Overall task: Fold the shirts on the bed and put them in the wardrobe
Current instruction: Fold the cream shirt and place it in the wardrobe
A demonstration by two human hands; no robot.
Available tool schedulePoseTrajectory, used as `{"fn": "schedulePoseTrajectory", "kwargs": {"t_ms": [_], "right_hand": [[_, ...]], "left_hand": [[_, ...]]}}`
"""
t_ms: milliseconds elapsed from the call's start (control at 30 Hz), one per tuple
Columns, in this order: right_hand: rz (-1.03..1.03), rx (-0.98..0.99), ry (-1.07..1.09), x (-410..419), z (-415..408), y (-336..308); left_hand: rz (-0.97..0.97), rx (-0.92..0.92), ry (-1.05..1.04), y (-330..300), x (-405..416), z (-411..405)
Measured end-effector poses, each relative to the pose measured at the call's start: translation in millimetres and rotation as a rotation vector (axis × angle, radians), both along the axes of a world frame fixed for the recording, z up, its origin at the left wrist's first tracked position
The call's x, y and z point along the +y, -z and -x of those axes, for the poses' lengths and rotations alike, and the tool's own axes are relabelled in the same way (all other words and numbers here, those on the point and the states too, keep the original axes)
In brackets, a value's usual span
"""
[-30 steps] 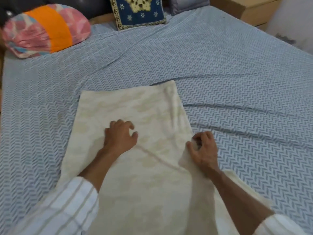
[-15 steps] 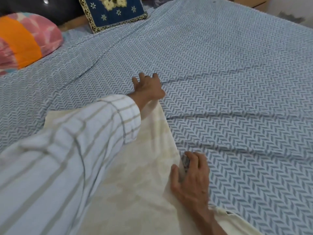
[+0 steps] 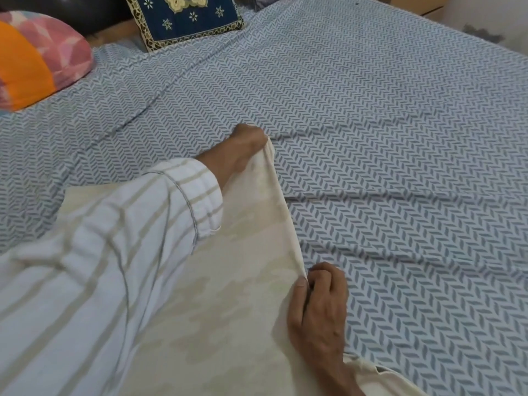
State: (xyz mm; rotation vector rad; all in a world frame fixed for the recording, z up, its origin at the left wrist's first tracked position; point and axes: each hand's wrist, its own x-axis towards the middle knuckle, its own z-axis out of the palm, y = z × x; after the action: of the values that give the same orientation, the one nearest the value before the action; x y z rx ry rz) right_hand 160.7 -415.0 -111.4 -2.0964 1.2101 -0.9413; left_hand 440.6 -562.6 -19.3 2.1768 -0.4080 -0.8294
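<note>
The left hand (image 3: 245, 144) reaches across the shirt (image 3: 228, 295) to its far right corner and grips that corner, fingers curled around the cloth. The right hand (image 3: 320, 304) pinches the shirt's right edge nearer the person, thumb on top and fingers curled beneath. Between the two hands that edge runs as a raised, straight fold line.

The shirt is cream with a faint, pale tan blotched pattern and lies spread flat on the bed (image 3: 400, 138), whose sheet has a grey-blue herringbone print. The striped sleeve (image 3: 100, 267) covers much of the shirt's left half, and the frame cuts off its near end. Beyond the shirt, at the bed's head, lie a pink and orange pillow (image 3: 37, 58) and a navy cushion (image 3: 183, 18), both partly out of frame.
</note>
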Motion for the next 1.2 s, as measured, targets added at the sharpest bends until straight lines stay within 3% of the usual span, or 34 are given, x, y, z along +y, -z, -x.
{"fn": "schedulePoseTrajectory", "kwargs": {"t_ms": [200, 400, 500, 633, 700, 833, 933, 1100, 1200], "right_hand": [[-0.036, 0.115, 0.033, 1, -2, 6], [-0.032, 0.026, 0.062, 2, -1, 10], [0.015, 0.058, 0.043, 2, -2, 13], [0.083, 0.118, -0.001, 0, -2, 17], [0.111, 0.140, -0.022, -4, -1, 18], [0.075, 0.200, -0.054, 0, 0, 10], [-0.020, 0.204, -0.125, 8, 10, -13], [-0.528, 0.042, -0.168, -7, 34, -51], [-0.562, 0.125, -0.083, 3, 82, -69]], "left_hand": [[-0.078, -0.216, 0.291, 22, 1, 3], [0.191, -0.104, 0.029, 30, -20, 7], [0.227, -0.151, 0.008, 48, -17, 5], [-0.013, -0.647, 0.305, 59, -7, 15], [-0.059, -0.758, 0.362, 49, 11, 25], [-0.140, -0.759, 0.413, 22, 103, 68], [-0.266, -0.633, 0.524, -2, 213, 132], [-0.387, -0.472, 0.756, -12, 376, 239], [-0.382, -0.378, 0.843, -11, 436, 277]]}}
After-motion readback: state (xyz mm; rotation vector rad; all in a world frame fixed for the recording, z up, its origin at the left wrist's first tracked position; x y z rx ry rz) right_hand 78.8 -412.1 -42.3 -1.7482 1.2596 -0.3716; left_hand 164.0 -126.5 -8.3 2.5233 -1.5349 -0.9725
